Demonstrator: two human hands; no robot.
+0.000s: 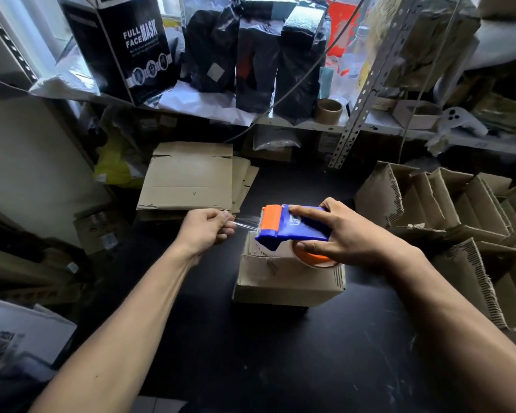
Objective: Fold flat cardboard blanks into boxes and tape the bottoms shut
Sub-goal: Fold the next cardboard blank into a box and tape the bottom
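Folded box (286,278) sits bottom-up at centre of the black table (251,353), under the tape dispenser (292,226). Right hand (349,234) grips dispenser; left hand (206,226) pinches the drawn tape end (246,224). Cardboard likely light and stiff but creasable (tape thin, clingy): hold tape by its free edge, steady box by its walls.

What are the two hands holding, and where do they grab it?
The right hand grips the blue tape dispenser around its body, above the box. The left hand pinches the free end of the clear tape.
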